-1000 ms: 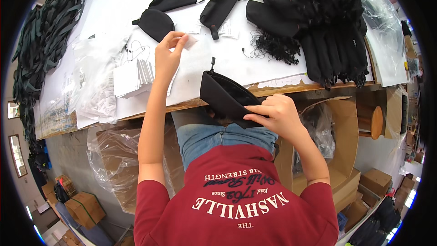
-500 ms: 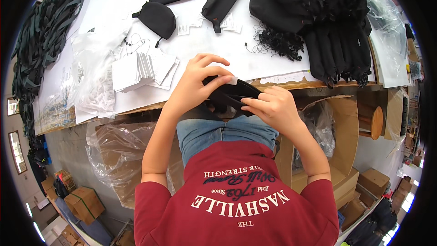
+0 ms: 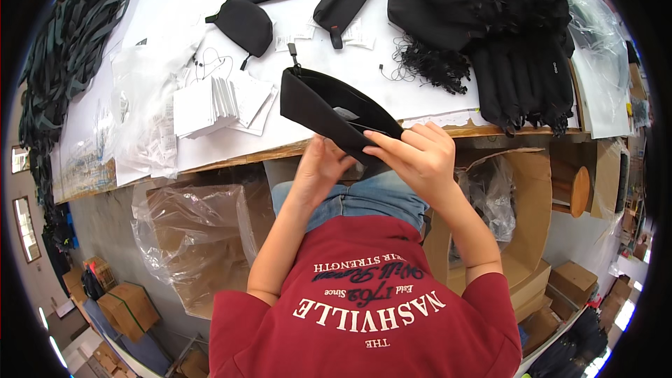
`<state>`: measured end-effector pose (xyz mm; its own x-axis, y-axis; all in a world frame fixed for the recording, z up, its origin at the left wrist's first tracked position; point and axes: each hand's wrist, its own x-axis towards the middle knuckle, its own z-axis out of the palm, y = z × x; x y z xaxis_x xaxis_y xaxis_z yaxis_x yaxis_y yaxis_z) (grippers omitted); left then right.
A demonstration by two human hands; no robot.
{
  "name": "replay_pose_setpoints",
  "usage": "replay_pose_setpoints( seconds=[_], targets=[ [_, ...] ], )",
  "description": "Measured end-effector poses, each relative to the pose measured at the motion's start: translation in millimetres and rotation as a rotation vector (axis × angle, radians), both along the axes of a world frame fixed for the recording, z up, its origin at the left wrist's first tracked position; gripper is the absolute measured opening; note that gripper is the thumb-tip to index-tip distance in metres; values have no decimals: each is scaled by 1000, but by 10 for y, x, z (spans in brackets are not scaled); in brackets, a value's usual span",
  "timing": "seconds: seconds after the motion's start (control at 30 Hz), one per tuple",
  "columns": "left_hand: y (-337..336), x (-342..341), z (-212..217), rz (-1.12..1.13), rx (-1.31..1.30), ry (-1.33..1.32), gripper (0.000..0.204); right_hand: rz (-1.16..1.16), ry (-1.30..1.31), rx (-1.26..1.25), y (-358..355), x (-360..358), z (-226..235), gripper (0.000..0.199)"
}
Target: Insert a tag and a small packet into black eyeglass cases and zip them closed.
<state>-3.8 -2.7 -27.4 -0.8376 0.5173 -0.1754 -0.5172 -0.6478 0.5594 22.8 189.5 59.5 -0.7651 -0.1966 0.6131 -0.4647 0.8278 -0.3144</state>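
Observation:
A black fabric zipper pouch (image 3: 318, 108) is held before me over the table's near edge, its mouth gaping and a zipper pull standing up at its far left end. Something small and pale shows inside the opening. My right hand (image 3: 420, 157) pinches the rim at the near right end. Against the pouch's near underside my left hand (image 3: 322, 171) has curled fingers, partly hidden by the fabric. Beyond lie further black pouches, among them a rounded one (image 3: 243, 26) and a narrow one (image 3: 343, 1), with white labels (image 3: 358, 35) beside it.
On the left of the white-topped table (image 3: 294, 59) are a stack of white cards (image 3: 204, 108), clear plastic bags (image 3: 143, 112) and dark straps (image 3: 73, 49). Black cords (image 3: 437, 63) and a pouch pile (image 3: 518, 77) occupy the right. Cardboard boxes (image 3: 528, 203) stand under the table edge.
The pouch has come up and tilted, so its open mouth and zipper pull now show. My left hand has dropped from the rim to the near underside; my right hand keeps its grip.

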Motion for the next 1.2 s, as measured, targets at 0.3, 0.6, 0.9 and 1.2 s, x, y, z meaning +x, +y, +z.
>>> replay_pose_setpoints(
  seconds=[0.3,0.6,0.9,1.2],
  targets=[
    [153,-25,150,92,-55,-107,39,-45,-307,-423,-228,35,-5,21],
    [83,-21,98,70,23,-32,31,-141,-449,-279,-141,44,151,14],
    [71,-37,154,96,24,-68,33,-115,-628,-769,-166,68,32,9],
    [89,93,171,158,-14,-242,37,5,-427,-253,-264,-1,-13,9]
  ],
)
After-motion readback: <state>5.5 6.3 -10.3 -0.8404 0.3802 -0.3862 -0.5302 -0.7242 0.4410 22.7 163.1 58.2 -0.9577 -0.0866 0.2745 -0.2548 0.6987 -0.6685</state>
